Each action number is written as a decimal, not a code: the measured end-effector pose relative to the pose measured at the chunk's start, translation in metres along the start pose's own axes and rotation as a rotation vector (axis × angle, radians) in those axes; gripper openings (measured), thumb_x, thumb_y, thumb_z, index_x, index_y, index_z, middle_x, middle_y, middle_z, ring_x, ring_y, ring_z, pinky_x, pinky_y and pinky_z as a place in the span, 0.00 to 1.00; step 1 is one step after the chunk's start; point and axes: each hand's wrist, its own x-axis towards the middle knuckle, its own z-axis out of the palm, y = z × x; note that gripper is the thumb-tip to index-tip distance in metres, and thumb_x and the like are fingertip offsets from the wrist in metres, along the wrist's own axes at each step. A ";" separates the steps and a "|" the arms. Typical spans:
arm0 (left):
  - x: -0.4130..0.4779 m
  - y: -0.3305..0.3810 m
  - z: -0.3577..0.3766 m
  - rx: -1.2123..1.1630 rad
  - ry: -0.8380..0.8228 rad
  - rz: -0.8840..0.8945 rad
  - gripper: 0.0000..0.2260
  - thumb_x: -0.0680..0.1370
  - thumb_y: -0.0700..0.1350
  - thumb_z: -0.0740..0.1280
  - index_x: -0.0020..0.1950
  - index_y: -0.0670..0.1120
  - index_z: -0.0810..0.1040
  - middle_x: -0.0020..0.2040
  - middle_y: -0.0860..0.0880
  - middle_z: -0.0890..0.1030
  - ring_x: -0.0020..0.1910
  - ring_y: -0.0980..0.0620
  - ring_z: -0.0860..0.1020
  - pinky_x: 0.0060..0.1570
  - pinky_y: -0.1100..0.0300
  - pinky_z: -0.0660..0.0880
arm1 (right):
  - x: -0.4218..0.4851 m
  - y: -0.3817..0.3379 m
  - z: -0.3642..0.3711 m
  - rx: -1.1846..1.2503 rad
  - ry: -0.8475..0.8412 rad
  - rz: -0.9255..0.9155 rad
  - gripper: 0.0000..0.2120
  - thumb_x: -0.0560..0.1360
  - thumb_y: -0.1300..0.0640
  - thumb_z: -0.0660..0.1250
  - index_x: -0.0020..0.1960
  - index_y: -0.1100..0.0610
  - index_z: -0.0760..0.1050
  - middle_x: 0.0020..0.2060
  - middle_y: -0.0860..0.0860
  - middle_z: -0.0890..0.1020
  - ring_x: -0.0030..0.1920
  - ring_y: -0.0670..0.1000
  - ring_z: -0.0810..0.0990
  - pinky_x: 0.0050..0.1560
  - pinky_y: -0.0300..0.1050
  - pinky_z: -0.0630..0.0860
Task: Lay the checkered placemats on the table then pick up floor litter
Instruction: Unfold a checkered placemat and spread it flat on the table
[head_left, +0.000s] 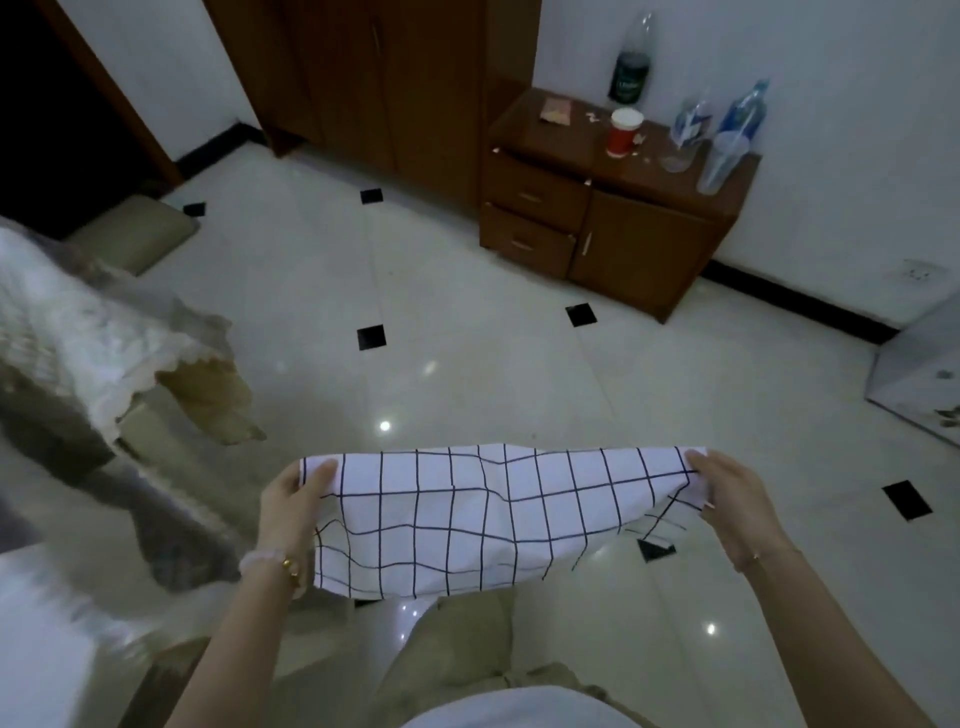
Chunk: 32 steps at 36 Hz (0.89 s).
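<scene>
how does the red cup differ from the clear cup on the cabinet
The red cup is opaque with a white lid; the clear cup is see-through and holds a straw. The red cup stands midway along the cabinet; the clear cup at its right end. Both rest on its top.

Nothing legible; the bottle label (629, 78) is blurred.

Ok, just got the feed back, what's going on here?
A person holds a checkered placemat spread between both hands, the left hand pinching one upper corner and the right hand the other. It hangs over the tiled floor, not yet laid on the lace-covered table at the left.
</scene>
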 end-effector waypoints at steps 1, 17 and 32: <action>0.014 0.007 0.007 0.004 -0.008 -0.008 0.05 0.77 0.43 0.66 0.49 0.45 0.80 0.48 0.43 0.82 0.50 0.42 0.78 0.57 0.42 0.74 | 0.013 -0.010 0.007 -0.017 -0.006 0.004 0.13 0.77 0.56 0.63 0.58 0.63 0.76 0.47 0.56 0.78 0.43 0.55 0.77 0.47 0.48 0.73; 0.213 0.164 0.011 -0.169 0.260 0.060 0.05 0.75 0.44 0.67 0.40 0.48 0.81 0.41 0.46 0.83 0.45 0.44 0.80 0.54 0.42 0.76 | 0.186 -0.245 0.196 -0.066 -0.258 -0.149 0.09 0.78 0.56 0.63 0.42 0.52 0.79 0.41 0.47 0.83 0.40 0.45 0.80 0.37 0.42 0.71; 0.281 0.222 -0.071 -0.400 0.863 0.026 0.04 0.77 0.42 0.65 0.45 0.46 0.80 0.47 0.40 0.82 0.52 0.37 0.79 0.53 0.40 0.76 | 0.280 -0.415 0.512 -0.347 -0.862 -0.392 0.09 0.78 0.57 0.61 0.51 0.59 0.79 0.48 0.58 0.84 0.49 0.56 0.82 0.49 0.51 0.78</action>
